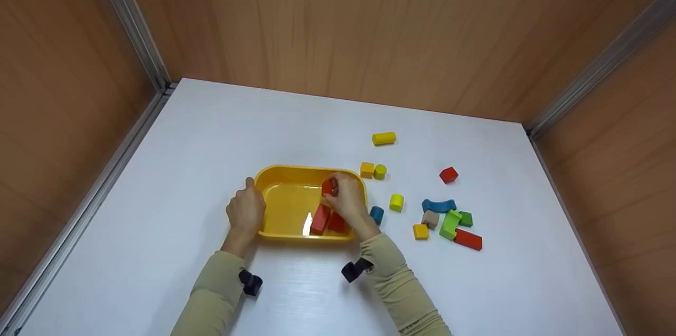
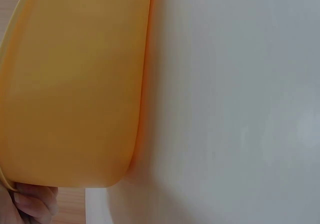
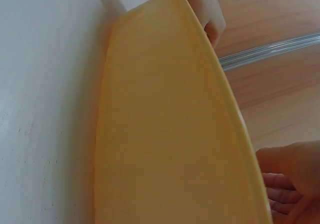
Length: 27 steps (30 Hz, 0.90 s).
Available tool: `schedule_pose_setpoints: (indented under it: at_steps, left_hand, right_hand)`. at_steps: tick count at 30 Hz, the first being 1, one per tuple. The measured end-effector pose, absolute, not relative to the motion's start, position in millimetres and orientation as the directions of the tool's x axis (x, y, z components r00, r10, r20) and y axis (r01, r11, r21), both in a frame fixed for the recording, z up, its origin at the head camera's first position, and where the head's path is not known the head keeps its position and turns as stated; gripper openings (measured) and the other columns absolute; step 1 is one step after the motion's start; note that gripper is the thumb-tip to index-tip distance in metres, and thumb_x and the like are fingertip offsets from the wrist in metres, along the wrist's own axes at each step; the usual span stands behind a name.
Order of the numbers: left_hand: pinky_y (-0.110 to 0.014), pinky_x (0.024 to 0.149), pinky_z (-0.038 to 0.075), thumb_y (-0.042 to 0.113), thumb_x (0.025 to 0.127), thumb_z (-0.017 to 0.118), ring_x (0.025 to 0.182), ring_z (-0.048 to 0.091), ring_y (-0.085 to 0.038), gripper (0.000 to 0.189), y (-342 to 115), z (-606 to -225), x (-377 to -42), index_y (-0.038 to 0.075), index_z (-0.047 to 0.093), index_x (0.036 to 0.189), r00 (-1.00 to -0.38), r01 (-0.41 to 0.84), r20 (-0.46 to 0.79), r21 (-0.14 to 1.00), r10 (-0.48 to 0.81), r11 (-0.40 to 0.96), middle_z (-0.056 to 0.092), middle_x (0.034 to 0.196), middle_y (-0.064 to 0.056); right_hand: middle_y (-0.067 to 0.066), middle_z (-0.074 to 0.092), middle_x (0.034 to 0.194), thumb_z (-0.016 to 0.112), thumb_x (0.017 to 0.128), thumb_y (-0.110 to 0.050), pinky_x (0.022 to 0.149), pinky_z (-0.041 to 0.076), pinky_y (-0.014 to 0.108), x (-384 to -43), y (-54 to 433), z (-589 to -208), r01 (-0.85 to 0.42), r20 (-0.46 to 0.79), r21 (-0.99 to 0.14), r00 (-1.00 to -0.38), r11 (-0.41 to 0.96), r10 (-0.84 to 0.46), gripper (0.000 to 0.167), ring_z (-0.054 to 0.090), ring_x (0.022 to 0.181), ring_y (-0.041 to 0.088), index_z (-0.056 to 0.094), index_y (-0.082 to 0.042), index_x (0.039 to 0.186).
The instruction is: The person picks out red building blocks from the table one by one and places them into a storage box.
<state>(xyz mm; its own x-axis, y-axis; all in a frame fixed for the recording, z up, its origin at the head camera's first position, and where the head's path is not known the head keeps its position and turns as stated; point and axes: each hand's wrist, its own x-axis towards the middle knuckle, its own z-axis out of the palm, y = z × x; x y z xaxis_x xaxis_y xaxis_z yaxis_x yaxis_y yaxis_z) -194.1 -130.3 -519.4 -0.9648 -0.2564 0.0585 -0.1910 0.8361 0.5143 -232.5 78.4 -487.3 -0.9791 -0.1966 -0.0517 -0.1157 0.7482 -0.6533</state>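
A yellow plastic tray [image 1: 288, 201] stands on the white table. At its left end my left hand [image 1: 246, 210] grips the rim; in the left wrist view its curled fingers [image 2: 36, 202] show under the tray's edge. Over the right part of the tray, my right hand [image 1: 349, 199] pinches a red block [image 1: 327, 187]. Below that hand, a red block [image 1: 320, 219] and another red piece [image 1: 336, 223] lie inside. In the right wrist view the tray wall [image 3: 165, 119] hides the held block.
Right of the tray lie yellow cylinders [image 1: 384, 138], orange cubes [image 1: 421, 231] and a blue cylinder [image 1: 376, 214]. Farther right sit a blue arch [image 1: 439, 206], a light green piece [image 1: 450, 224], a red block [image 1: 468, 239] and a red cube [image 1: 449, 175]. Wooden panels [image 1: 317, 24] enclose the table.
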Motion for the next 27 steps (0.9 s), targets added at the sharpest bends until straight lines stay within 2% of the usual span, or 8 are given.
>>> schedule_pose_setpoints:
  at_steps: [13, 20, 27]
  left_hand:
    - [-0.034, 0.047, 0.042, 0.008, 0.09, 0.041, 0.05, 0.049, -0.021, 0.027, -130.2, -520.2, -194.7, -0.007, 0.041, 0.113, -0.966, -0.195, 0.049, 0.512, -0.255, 0.836, 0.053, 0.066, -0.012]
    - [-0.031, 0.039, 0.039, 0.004, 0.089, 0.041, 0.044, 0.048, -0.02, 0.02, -130.1, -520.7, -193.7, -0.007, 0.043, 0.106, -0.965, -0.168, 0.089, 0.518, -0.249, 0.839, 0.052, 0.058, -0.012]
    - [-0.03, 0.041, 0.038, 0.005, 0.09, 0.041, 0.046, 0.048, -0.02, 0.022, -130.1, -520.2, -194.2, -0.006, 0.042, 0.109, -0.966, -0.185, 0.063, 0.513, -0.252, 0.838, 0.052, 0.061, -0.011]
  right_hand:
    - [0.006, 0.055, 0.087, 0.066, 0.078, -0.005, 0.072, 0.046, 0.025, -242.9, 69.0, -494.5, -0.092, -0.169, -0.575, -0.959, 0.813, -0.228, 0.027, 0.05, 0.078, 0.018, 0.056, -0.004, 0.103]
    - [0.007, 0.056, 0.085, 0.066, 0.077, -0.005, 0.072, 0.046, 0.026, -245.9, 66.7, -498.6, -0.139, -0.155, -0.526, -0.954, 0.839, -0.255, 0.025, 0.051, 0.077, 0.02, 0.058, 0.0, 0.101]
    - [0.008, 0.057, 0.085, 0.066, 0.078, -0.005, 0.073, 0.045, 0.027, -246.2, 65.3, -501.9, -0.161, -0.16, -0.47, -0.951, 0.868, -0.263, 0.023, 0.05, 0.077, 0.02, 0.059, 0.0, 0.099]
